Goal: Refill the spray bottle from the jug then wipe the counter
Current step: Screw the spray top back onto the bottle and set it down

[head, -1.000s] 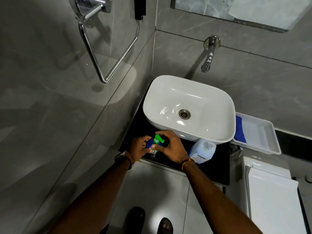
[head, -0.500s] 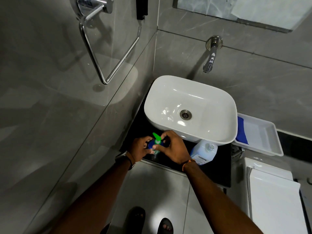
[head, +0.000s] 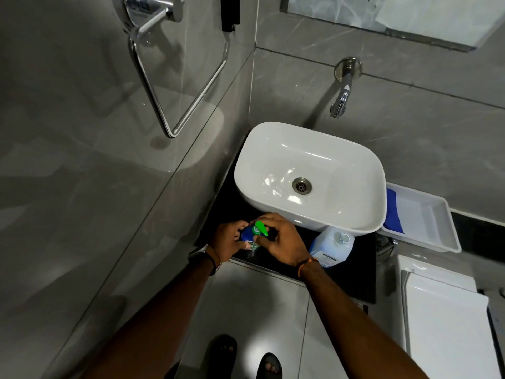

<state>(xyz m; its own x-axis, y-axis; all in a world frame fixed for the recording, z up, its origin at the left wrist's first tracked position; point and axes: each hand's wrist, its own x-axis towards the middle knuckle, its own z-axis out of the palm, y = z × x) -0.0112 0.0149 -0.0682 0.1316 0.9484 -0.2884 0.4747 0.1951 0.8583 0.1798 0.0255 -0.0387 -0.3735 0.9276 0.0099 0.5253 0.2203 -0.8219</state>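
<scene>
A blue spray bottle (head: 247, 234) with a green nozzle head (head: 261, 228) stands on the black counter (head: 352, 280) in front of the white basin. My left hand (head: 228, 240) grips the bottle's body from the left. My right hand (head: 281, 239) is closed around the green head from the right. A pale translucent jug (head: 332, 246) stands uncapped on the counter just right of my right wrist, partly under the basin's rim. A blue cloth (head: 393, 212) lies in a white tray at the right.
The white basin (head: 355, 170) fills most of the counter, with a wall tap (head: 340, 101) above it. The white tray (head: 426, 228) sits to its right, a white toilet tank lid (head: 442, 324) below that. A chrome towel ring (head: 177, 77) hangs on the left wall.
The green nozzle has turned under my right hand, from pointing right to pointing down-right. Both hands stay on the bottle in the same spot.
</scene>
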